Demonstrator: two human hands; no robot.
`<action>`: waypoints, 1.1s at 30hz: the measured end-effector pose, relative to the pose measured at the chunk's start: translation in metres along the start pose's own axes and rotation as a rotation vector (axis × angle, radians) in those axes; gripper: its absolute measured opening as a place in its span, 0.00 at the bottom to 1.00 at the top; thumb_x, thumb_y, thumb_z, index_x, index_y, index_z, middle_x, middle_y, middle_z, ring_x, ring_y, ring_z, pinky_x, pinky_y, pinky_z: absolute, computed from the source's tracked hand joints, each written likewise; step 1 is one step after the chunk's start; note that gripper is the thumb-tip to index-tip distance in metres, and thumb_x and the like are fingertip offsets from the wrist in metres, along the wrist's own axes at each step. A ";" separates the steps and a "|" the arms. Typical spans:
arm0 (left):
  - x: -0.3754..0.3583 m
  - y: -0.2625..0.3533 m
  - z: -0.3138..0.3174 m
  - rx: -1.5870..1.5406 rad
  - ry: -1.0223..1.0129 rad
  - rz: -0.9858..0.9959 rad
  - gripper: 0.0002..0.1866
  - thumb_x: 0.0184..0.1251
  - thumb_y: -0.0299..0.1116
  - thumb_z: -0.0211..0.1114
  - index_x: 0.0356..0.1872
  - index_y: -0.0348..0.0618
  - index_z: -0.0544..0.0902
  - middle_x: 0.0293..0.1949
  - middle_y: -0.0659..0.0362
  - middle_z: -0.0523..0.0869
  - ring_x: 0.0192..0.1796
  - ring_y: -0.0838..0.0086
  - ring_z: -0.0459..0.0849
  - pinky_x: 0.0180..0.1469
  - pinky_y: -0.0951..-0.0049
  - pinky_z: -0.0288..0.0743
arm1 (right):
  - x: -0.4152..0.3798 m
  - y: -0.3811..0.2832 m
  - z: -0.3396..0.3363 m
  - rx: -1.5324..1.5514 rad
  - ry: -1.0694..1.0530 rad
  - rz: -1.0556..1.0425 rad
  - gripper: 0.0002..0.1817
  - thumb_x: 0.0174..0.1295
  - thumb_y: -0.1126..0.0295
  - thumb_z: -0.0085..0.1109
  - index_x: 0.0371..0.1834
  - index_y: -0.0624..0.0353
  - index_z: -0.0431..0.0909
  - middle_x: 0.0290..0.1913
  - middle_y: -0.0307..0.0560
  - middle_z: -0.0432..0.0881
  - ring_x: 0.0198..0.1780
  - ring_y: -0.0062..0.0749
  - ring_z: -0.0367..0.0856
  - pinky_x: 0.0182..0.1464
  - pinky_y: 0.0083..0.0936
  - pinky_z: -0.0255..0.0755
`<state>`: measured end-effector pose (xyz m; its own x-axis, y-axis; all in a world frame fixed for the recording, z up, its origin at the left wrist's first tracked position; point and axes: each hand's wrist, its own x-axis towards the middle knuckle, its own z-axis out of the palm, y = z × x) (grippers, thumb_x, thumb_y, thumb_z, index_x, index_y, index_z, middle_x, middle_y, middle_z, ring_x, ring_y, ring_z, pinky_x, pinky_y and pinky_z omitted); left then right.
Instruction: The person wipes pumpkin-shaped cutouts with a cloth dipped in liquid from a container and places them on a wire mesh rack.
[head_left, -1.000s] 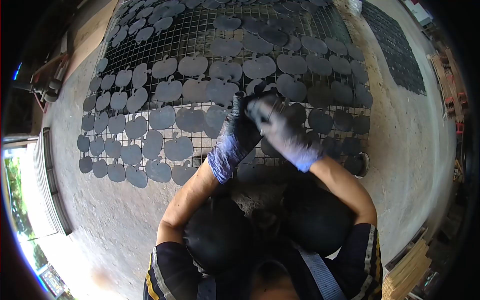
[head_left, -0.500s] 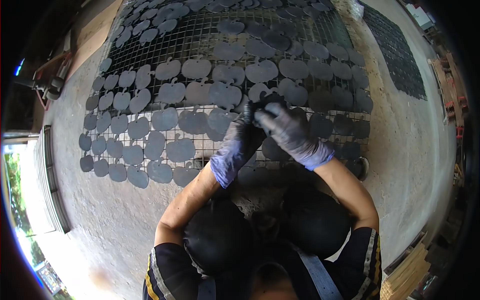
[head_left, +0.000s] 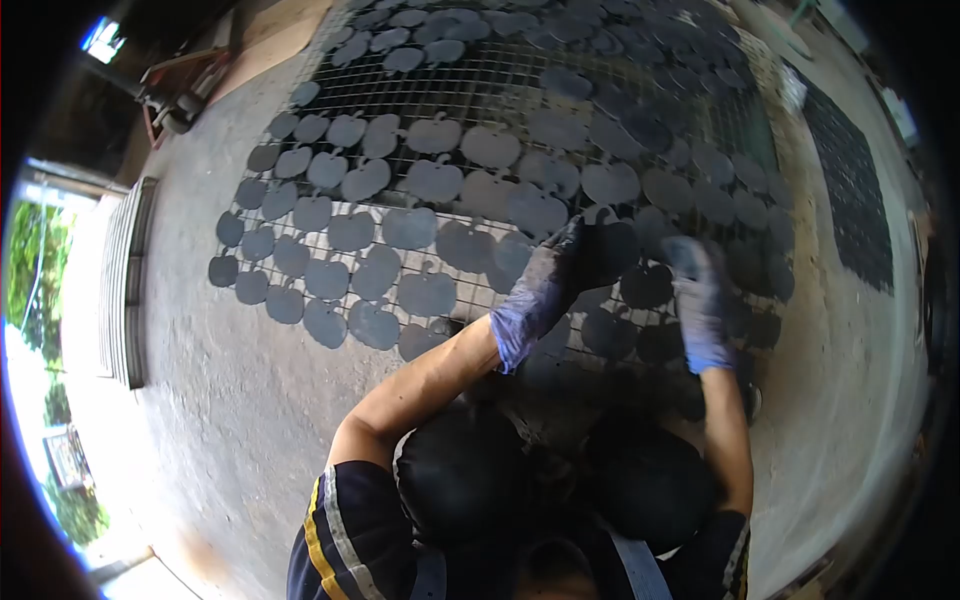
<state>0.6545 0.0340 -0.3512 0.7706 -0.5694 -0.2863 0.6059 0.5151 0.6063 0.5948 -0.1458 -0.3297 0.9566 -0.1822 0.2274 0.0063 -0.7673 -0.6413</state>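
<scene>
My left hand [head_left: 553, 285], in a purple glove blackened over the fingers, is closed on a dark pumpkin-shaped plate [head_left: 608, 252] above the wire mesh. Its thumb side points up toward the rows of similar plates. My right hand [head_left: 695, 285], gloved the same way, is off to the right, over the plates there. Motion smears its fingers. A flat black plate [head_left: 646, 287] lies between the two hands, close to the right fingertips. Another plate [head_left: 608, 333] rests nearer my knees.
Rows of dark pumpkin-shaped plates [head_left: 434, 181] cover the wire mesh [head_left: 470, 292], overlapping in heaps at the far end. A second dark sheet of pieces [head_left: 848, 180] lies on the concrete floor [head_left: 230, 400] to the right. A wheeled cart [head_left: 178, 108] stands far left.
My hands, together before, have come apart: the right has swung to the right, while the left keeps a dark plate. The whole view has turned and shifted.
</scene>
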 end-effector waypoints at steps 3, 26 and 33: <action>0.027 0.028 -0.001 0.451 0.054 0.011 0.19 0.61 0.43 0.48 0.46 0.40 0.71 0.36 0.58 0.79 0.29 0.75 0.76 0.30 0.76 0.70 | -0.008 0.020 -0.003 0.439 0.108 0.093 0.20 0.47 0.90 0.44 0.45 0.63 0.69 0.44 0.47 0.73 0.48 0.29 0.72 0.49 0.21 0.67; 0.057 0.177 -0.121 2.108 0.808 0.185 0.30 0.40 0.53 0.65 0.47 0.52 0.74 0.54 0.43 0.65 0.55 0.55 0.67 0.51 0.55 0.63 | -0.028 0.011 0.000 0.408 -0.037 0.174 0.11 0.50 0.85 0.50 0.37 0.63 0.73 0.38 0.42 0.76 0.41 0.21 0.73 0.43 0.17 0.69; 0.014 0.115 -0.091 1.230 -0.122 0.739 0.13 0.58 0.30 0.54 0.43 0.39 0.72 0.30 0.60 0.80 0.29 0.81 0.77 0.32 0.82 0.70 | -0.007 -0.024 -0.009 0.637 -0.006 0.255 0.13 0.52 0.79 0.50 0.43 0.60 0.70 0.42 0.43 0.74 0.41 0.24 0.74 0.41 0.17 0.69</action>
<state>0.7528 0.1434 -0.3533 0.7677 -0.5036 0.3963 -0.5174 -0.1223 0.8470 0.5856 -0.1311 -0.3093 0.9526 -0.3041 0.0088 -0.0511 -0.1887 -0.9807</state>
